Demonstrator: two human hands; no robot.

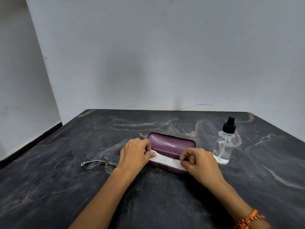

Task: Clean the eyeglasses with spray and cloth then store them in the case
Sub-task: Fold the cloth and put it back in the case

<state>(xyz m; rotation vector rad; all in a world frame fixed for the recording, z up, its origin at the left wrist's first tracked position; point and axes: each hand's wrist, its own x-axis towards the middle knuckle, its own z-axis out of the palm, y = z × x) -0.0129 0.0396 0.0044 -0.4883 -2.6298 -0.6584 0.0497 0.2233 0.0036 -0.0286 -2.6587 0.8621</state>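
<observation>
Cloth pinched between both hands' fingers (over case).

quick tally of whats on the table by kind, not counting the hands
eyeglasses: 1
purple case, lid open: 1
white cloth, lying in the case, pinched at each end by the left hand and right hand: 1
clear spray bottle: 1
total: 4

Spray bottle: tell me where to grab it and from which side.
Wrap the spray bottle around its clear round body, below the black pump top, coming from its near side with the right hand, which is nearest. It stands upright on the table, with bare surface to its right and the eyeglass case to its left.
</observation>
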